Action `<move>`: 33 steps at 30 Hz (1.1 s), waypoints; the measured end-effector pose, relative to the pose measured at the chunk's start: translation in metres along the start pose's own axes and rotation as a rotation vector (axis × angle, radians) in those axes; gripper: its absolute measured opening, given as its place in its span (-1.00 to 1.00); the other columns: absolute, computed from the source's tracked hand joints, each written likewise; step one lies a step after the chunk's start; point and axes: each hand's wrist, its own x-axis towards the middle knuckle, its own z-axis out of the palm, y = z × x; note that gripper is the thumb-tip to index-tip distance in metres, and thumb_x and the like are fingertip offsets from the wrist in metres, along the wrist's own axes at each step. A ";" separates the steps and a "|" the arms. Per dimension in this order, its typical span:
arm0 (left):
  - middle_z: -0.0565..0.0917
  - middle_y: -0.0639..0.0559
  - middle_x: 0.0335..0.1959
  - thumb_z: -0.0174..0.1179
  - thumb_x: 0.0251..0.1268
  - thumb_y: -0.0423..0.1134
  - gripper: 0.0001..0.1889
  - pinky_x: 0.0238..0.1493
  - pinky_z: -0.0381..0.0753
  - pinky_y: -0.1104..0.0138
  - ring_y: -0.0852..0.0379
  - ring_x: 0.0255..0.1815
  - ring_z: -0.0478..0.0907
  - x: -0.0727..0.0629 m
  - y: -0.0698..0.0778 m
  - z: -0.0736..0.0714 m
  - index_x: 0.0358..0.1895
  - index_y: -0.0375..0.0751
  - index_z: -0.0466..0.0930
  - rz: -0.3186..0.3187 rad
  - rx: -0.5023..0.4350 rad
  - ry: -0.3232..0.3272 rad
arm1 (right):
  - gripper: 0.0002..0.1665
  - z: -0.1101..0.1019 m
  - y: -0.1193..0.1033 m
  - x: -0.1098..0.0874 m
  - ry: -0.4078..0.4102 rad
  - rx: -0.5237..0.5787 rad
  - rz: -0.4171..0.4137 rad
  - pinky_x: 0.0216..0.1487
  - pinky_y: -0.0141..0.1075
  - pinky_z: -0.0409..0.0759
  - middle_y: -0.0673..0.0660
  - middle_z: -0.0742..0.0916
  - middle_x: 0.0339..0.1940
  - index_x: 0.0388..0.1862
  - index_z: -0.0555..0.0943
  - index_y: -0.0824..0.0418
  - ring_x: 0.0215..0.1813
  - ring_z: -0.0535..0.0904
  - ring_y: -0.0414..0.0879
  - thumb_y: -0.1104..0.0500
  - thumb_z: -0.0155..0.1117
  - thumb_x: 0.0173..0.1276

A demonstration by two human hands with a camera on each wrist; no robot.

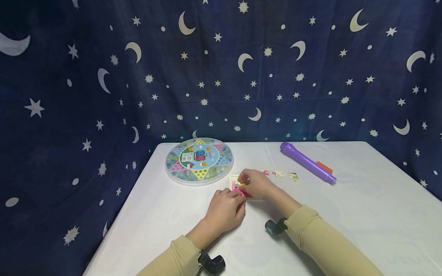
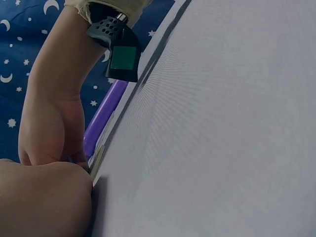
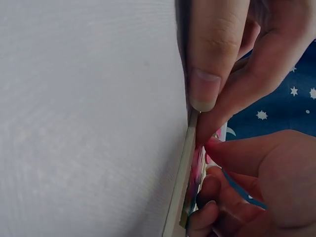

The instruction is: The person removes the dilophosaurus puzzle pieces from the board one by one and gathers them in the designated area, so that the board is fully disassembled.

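Note:
A small jigsaw puzzle board [image 1: 230, 178] with a pale frame and pink pieces lies flat on the white table. At its near left corner, my left hand [image 1: 226, 209] grips the frame; in the right wrist view the left thumb [image 3: 205, 89] is against the frame's edge. My right hand [image 1: 257, 184] is over the board, its curled thumb and fingers pinching a puzzle piece [image 1: 243, 184], mostly hidden, that shows yellow. The right wrist view shows the right hand [image 3: 291, 182] close above the board's pictured face. Beyond the right hand lie several loose puzzle pieces [image 1: 278, 174].
A round, clear-lidded Chinese checkers set [image 1: 199, 161] with coloured marbles sits at the back left. At the back right lies a purple stick-shaped toy [image 1: 307, 162], with an orange part [image 1: 324, 167] beside it. A dark blue moon-and-star curtain [image 1: 221, 69] hangs behind the table.

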 end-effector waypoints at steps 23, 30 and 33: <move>0.77 0.15 -0.18 0.28 0.32 -0.11 -0.83 -0.25 0.51 0.19 0.10 -0.26 0.62 0.000 -0.001 0.001 -0.14 0.05 0.83 0.012 -0.007 0.050 | -0.85 -0.004 0.016 -0.002 0.015 0.068 -0.073 -0.15 -0.22 0.53 -0.06 0.68 -0.39 -0.32 0.62 0.07 -0.27 0.55 -0.13 0.13 0.46 0.35; 0.77 0.14 -0.21 0.28 0.33 -0.09 -0.83 -0.26 0.52 0.17 0.10 -0.28 0.61 0.000 0.000 0.002 -0.14 0.05 0.82 0.006 -0.003 0.054 | -0.85 -0.008 0.025 -0.004 0.035 0.077 -0.039 -0.13 -0.17 0.53 -0.05 0.69 -0.34 -0.24 0.64 0.07 -0.24 0.57 -0.12 0.06 0.43 0.38; 0.77 0.13 -0.19 0.27 0.34 -0.08 -0.82 -0.25 0.52 0.16 0.09 -0.27 0.61 0.000 0.000 0.002 -0.13 0.05 0.82 0.003 0.000 0.048 | -0.83 -0.011 0.029 -0.006 0.041 0.079 -0.008 -0.17 -0.19 0.54 -0.03 0.70 -0.31 -0.19 0.66 0.06 -0.22 0.58 -0.10 0.02 0.42 0.38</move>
